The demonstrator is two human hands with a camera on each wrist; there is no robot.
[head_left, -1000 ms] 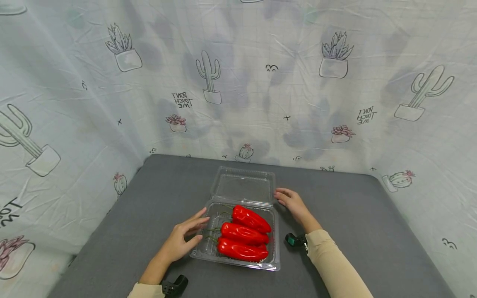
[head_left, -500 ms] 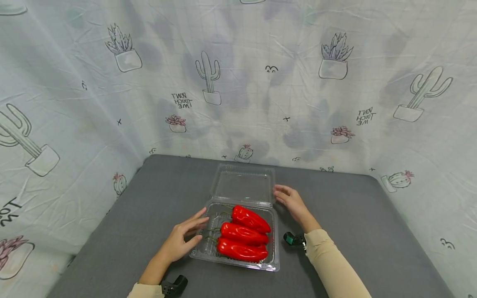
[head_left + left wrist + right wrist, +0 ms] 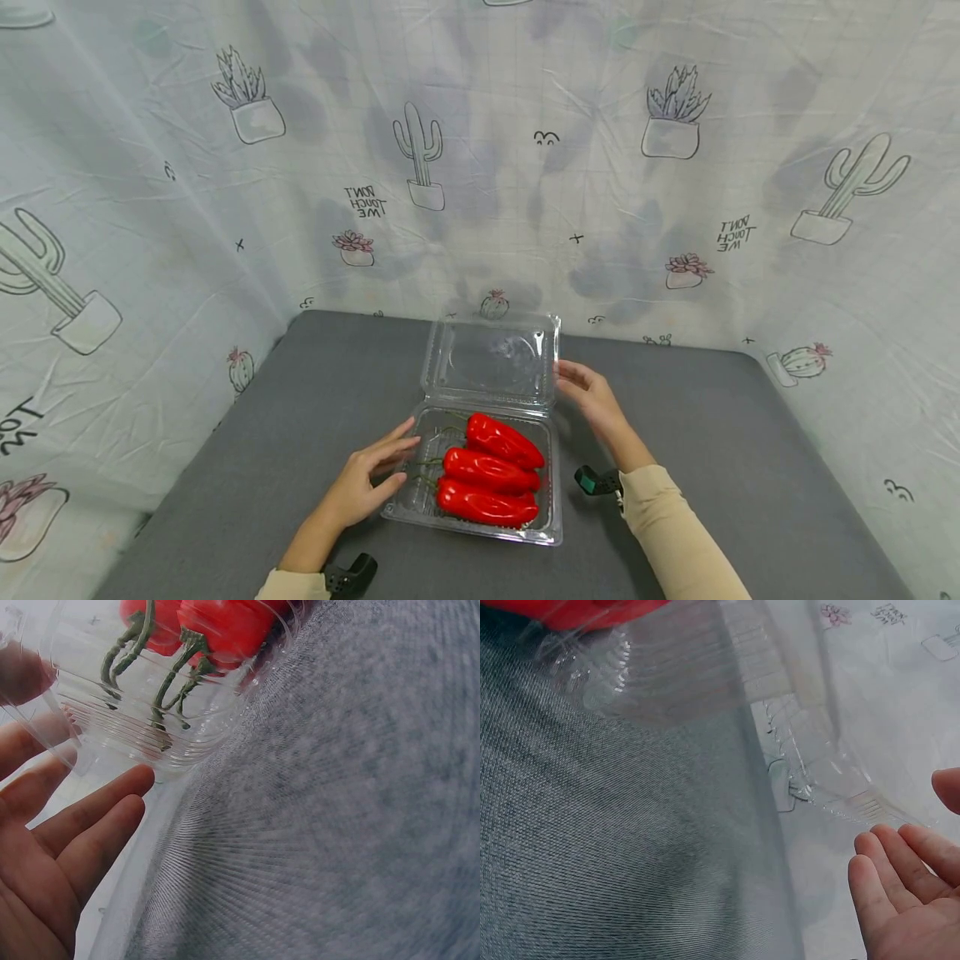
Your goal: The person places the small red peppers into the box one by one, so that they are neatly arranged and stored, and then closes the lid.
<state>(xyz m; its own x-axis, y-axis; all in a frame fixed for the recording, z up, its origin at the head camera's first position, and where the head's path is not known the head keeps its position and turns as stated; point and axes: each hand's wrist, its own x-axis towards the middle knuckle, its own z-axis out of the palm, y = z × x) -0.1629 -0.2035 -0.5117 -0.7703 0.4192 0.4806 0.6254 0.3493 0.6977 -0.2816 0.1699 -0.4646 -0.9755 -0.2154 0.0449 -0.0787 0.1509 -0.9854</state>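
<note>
A clear plastic clamshell box [image 3: 517, 537] lies on the table with its lid [image 3: 491, 362] tilted up at the back hinge. Inside are three red peppers side by side, the far one [image 3: 504, 439], the middle one [image 3: 491, 471] and the near one [image 3: 486, 502], green stems [image 3: 166, 694] pointing left. My left hand [image 3: 363, 479] rests at the box's left rim, fingers loosely extended and thumb apart. At the lid's right edge is my right hand [image 3: 592, 400]; in the right wrist view its straight fingers [image 3: 885, 859] touch the lid's underside corner, thumb apart.
A grey cloth-covered table [image 3: 337, 367] bears the box. Behind and on both sides hang pale curtains [image 3: 495, 225] printed with potted cacti. Black wrist devices [image 3: 352, 575] are on both arms.
The lid has risen from lying low toward the back to a steeper tilt. My right hand has moved up with its edge; the left hand and the peppers have stayed in place.
</note>
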